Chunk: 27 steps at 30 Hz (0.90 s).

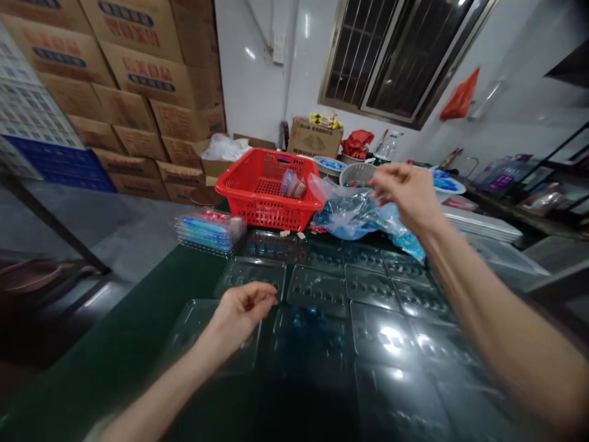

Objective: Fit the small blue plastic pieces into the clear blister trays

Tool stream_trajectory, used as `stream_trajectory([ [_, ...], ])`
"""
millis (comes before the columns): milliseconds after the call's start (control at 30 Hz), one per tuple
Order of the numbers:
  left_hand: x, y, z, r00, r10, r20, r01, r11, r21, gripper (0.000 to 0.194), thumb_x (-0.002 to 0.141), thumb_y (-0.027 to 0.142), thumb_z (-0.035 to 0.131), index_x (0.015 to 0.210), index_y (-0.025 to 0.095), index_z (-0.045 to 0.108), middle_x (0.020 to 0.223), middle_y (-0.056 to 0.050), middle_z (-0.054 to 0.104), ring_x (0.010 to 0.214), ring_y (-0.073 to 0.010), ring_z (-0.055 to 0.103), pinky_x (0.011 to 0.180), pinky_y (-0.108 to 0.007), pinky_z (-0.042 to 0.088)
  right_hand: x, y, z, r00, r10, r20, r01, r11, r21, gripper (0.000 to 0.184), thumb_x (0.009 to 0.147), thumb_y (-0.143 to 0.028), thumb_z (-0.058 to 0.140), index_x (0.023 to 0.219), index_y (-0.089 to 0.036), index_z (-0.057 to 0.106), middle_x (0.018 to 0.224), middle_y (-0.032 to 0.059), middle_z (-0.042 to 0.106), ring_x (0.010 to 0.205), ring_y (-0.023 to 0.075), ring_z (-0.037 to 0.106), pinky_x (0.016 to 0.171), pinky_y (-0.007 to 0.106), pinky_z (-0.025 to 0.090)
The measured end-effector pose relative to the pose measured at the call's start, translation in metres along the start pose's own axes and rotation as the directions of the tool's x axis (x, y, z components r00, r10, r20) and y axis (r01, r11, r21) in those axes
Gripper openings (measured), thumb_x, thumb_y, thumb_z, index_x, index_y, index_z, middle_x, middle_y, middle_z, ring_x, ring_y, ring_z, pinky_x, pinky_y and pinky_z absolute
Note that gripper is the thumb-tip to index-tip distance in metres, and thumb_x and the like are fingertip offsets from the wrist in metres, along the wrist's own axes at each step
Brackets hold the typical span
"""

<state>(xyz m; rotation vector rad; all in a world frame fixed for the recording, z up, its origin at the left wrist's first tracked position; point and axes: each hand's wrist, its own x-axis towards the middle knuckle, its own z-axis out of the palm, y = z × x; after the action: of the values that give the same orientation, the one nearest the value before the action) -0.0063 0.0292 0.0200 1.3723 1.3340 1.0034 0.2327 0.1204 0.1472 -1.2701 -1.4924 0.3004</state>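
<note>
Several clear plastic blister trays (317,288) lie side by side on a dark green table (138,331). My left hand (242,313) rests over one tray near the front left, fingers curled in a pinch; what it holds is too small to see. My right hand (405,193) is raised over the back of the table, fingers curled together above a clear plastic bag of blue parts (354,215). I cannot make out anything in those fingers.
A red plastic basket (264,190) with small packets stands at the back of the table. A stack of filled trays (209,230) lies left of it. Cardboard boxes (138,92) pile up at the far left. Bowls, a box and bottles crowd the back right under a barred window.
</note>
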Motion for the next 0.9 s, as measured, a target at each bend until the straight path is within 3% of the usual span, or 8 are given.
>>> stream_trajectory([
  [67,0.008,-0.006,0.006,0.983,0.133,0.123,-0.158,0.960,0.230,0.020,0.073,0.029,0.054,0.086,0.018,0.063,0.074,-0.003,0.061,0.063,-0.0152,0.053,0.057,-0.025,0.040,-0.043,0.013,0.005,0.964,-0.018,0.265,0.018,1.000,0.003,0.025,0.075,-0.027,0.050,0.084,-0.008,0.064,0.058,-0.0018,0.060,0.050,0.0063,0.054,0.054,0.024,0.038],
  [100,0.011,-0.009,0.010,0.964,0.180,0.197,-0.241,0.906,0.349,0.020,0.074,0.026,0.051,0.088,0.019,0.063,0.079,-0.004,0.061,0.068,-0.0166,0.055,0.061,-0.026,0.041,-0.068,0.020,0.008,0.897,-0.071,0.436,0.072,0.997,0.012,0.018,0.074,-0.022,0.052,0.083,-0.013,0.065,0.058,-0.0017,0.060,0.051,0.0076,0.054,0.054,0.023,0.039],
  [200,0.023,-0.019,0.023,0.900,0.225,0.373,-0.422,0.665,0.617,0.029,0.073,0.015,0.047,0.099,0.022,0.060,0.093,-0.006,0.059,0.088,-0.0217,0.053,0.073,-0.031,0.039,-0.138,0.046,0.020,0.843,-0.078,0.533,0.083,0.996,0.013,0.016,0.071,-0.010,0.053,0.075,-0.018,0.067,0.071,0.0018,0.065,0.063,0.0142,0.058,0.059,0.025,0.042],
  [300,0.036,-0.023,0.033,0.866,0.188,0.464,-0.477,0.588,0.653,0.035,0.067,0.009,0.050,0.096,0.026,0.062,0.092,-0.005,0.058,0.091,-0.0228,0.052,0.074,-0.031,0.039,-0.175,0.064,0.030,0.839,-0.054,0.542,0.049,0.999,0.023,0.021,0.073,-0.009,0.050,0.080,-0.019,0.066,0.072,0.0024,0.065,0.065,0.0163,0.059,0.058,0.026,0.044],
  [467,0.044,-0.019,0.032,0.877,0.177,0.447,-0.449,0.636,0.627,0.024,0.064,0.009,0.054,0.084,0.020,0.063,0.090,-0.006,0.056,0.084,-0.0219,0.053,0.072,-0.031,0.039,-0.183,0.077,0.031,0.859,-0.044,0.510,0.015,0.998,0.061,0.018,0.075,-0.014,0.049,0.083,-0.020,0.063,0.073,0.0007,0.064,0.064,0.0148,0.059,0.059,0.025,0.046],
  [600,0.031,-0.005,0.025,0.901,0.172,0.399,-0.376,0.769,0.517,0.015,0.070,0.020,0.053,0.082,0.015,0.060,0.078,-0.004,0.056,0.069,-0.0163,0.053,0.062,-0.026,0.040,-0.182,0.072,0.031,0.889,-0.083,0.451,0.070,0.997,0.045,0.024,0.076,-0.015,0.049,0.098,-0.020,0.058,0.080,0.0020,0.059,0.062,0.0113,0.055,0.060,0.024,0.046],
  [767,0.010,0.001,0.018,0.889,0.102,0.446,-0.263,0.913,0.313,0.018,0.070,0.030,0.057,0.075,0.013,0.060,0.060,0.001,0.054,0.052,-0.0095,0.048,0.047,-0.020,0.036,-0.183,0.053,0.042,0.805,-0.300,0.511,0.319,0.946,0.051,0.032,0.076,-0.013,0.050,0.106,-0.024,0.056,0.093,0.0038,0.055,0.072,0.0122,0.054,0.066,0.025,0.046],
  [900,0.001,-0.012,0.016,0.931,0.022,0.364,-0.041,0.998,0.044,0.023,0.069,0.034,0.059,0.072,0.012,0.057,0.051,0.003,0.048,0.042,-0.0058,0.039,0.039,-0.018,0.027,-0.182,0.046,0.049,0.783,-0.312,0.539,0.306,0.946,0.105,0.019,0.079,-0.014,0.048,0.092,-0.020,0.060,0.085,0.0036,0.055,0.074,0.0132,0.054,0.067,0.025,0.044],
])
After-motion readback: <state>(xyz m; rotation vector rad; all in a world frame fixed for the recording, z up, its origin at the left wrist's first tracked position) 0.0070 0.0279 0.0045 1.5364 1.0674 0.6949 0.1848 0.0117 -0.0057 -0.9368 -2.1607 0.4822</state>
